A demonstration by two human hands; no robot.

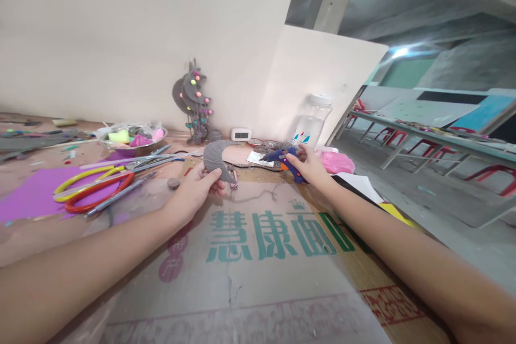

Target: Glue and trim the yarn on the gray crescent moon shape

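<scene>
My left hand (200,185) grips a crescent moon wrapped in grey yarn (216,158) by its lower part, thumb on the near face. A loose yarn tail (258,193) trails from near its lower tip across the plastic-covered cardboard (274,279). At the right, my right hand (308,165) is closed around a blue hot glue gun (293,164), its nozzle pointing left. A small white card (260,158) lies by the nozzle. Against the wall hangs or stands a similar grey moon ornament with coloured pompoms (195,91); its support is unclear.
Yellow- and red-handled scissors (99,188) lie on purple felt (38,191) at the left. Behind them sits a bowl of pompoms or felt pieces (131,140). A digital timer (241,134), a clear bottle (309,123) and a pink bag (337,162) stand along the back.
</scene>
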